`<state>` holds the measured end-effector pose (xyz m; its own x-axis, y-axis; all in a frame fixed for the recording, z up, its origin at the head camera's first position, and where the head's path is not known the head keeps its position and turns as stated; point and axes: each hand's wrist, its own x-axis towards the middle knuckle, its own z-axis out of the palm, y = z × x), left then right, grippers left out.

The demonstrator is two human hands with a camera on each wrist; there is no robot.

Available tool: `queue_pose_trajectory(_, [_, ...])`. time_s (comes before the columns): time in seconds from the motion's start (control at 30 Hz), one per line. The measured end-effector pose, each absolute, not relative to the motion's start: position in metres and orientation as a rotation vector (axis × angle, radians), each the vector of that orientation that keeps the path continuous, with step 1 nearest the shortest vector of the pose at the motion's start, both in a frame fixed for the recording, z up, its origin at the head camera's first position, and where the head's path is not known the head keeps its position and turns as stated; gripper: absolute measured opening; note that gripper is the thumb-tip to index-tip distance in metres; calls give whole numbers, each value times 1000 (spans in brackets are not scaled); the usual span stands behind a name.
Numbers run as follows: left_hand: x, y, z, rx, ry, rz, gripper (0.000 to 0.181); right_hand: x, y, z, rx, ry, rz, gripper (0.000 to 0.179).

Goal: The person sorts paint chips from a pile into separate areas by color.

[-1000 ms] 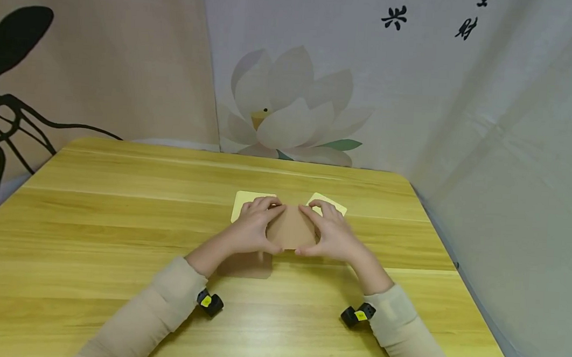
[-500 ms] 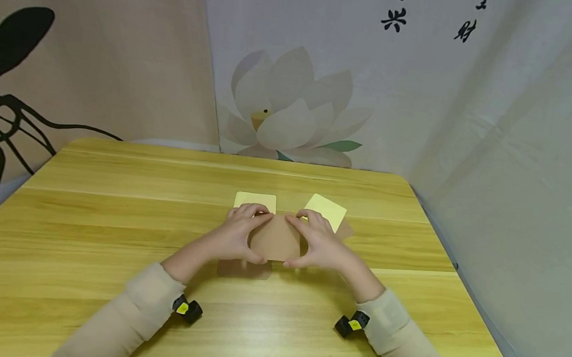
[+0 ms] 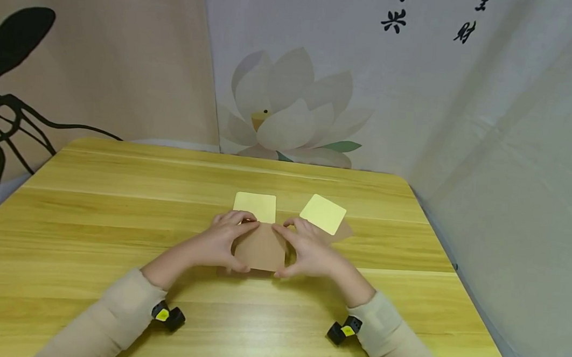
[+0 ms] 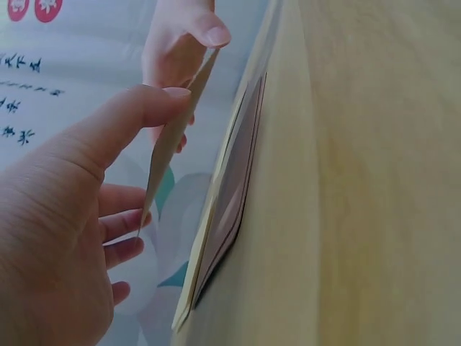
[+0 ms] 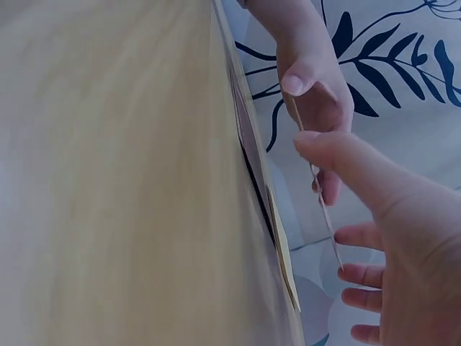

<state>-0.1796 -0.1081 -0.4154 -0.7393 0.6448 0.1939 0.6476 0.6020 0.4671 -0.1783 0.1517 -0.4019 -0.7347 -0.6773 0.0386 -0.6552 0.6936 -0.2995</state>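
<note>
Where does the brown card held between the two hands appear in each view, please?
Head: the brown card is below centre, slightly left, between the left hand and right hand.
Left wrist: the brown card is left of centre, nearly edge-on.
Right wrist: the brown card is right of centre, nearly edge-on.
Shared landmark: the wooden table, at the head view's bottom, the left wrist's right side, the right wrist's left.

White cloth: black characters 兴 and 财 (two above are cut off);
Red discs: on cloth, illegible.
</note>
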Motion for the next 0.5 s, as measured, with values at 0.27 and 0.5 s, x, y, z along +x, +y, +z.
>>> queue_pose_trajectory(0.27, [-173,-121,-418,-1136,-2855,-782,95,-173,139,-407,-1112,2789,-431,99])
queue_pose_trajectory(0.5, [-168,-133,-419,-1130,-2891,-733,98,-169,125,-410,-1107,2779,-424,97])
